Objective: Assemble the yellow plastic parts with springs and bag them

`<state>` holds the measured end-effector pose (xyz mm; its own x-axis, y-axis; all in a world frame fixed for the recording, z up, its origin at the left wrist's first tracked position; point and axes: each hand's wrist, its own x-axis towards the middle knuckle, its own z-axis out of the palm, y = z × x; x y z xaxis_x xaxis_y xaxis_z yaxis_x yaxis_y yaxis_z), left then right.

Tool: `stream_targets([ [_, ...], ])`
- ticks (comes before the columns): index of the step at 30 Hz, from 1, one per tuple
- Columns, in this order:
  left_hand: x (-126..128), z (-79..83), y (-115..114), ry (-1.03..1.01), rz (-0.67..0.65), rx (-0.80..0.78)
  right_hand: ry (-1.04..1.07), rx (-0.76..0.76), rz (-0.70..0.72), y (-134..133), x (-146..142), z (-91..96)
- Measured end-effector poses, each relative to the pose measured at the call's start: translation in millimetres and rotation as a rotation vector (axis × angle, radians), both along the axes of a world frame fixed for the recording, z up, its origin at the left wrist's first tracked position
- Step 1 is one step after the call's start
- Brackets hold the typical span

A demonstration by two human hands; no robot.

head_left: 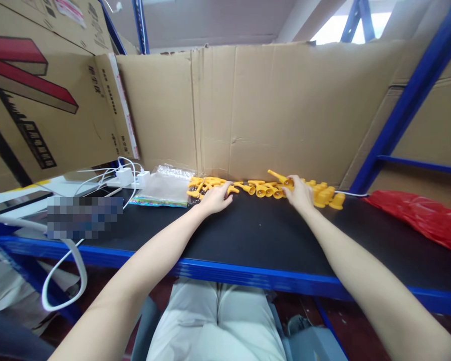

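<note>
Seen from the head view, a worker's right hand [300, 194] has its fingers closed on a stemmed yellow piece [277, 175] above the black desk [263, 235], tilted, likely to clear the yellow row [261, 192]; the left hand [215, 199] curls over a yellow heap [203, 183], its hold too obscured to tell.

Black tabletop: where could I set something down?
The tabletop is bare between the left forearm and right forearm, from the yellow pieces to the blue rail; also between the right forearm and red plastic. Crowded: along the cardboard, and leftward around the white plugs and clear bag.
</note>
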<state>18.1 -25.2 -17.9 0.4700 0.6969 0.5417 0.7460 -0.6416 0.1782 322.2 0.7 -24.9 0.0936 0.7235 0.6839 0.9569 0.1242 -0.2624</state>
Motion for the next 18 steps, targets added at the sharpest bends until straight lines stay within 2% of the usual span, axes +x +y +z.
stream_targets([
  [3, -0.4, 0.0, -0.1, 0.004, -0.009, 0.002, -0.164, -0.031, -0.054, 2.5, -1.5, -3.6],
  [6, -0.3, 0.3, -0.4, 0.011, -0.004, -0.004, -0.232, -0.044, -0.077, 8.5, -1.9, -6.9],
  [18, 0.5, 2.0, -2.4, 0.012, 0.003, -0.040, -0.179, -0.220, -0.068, 13.9, 1.7, -13.2],
])
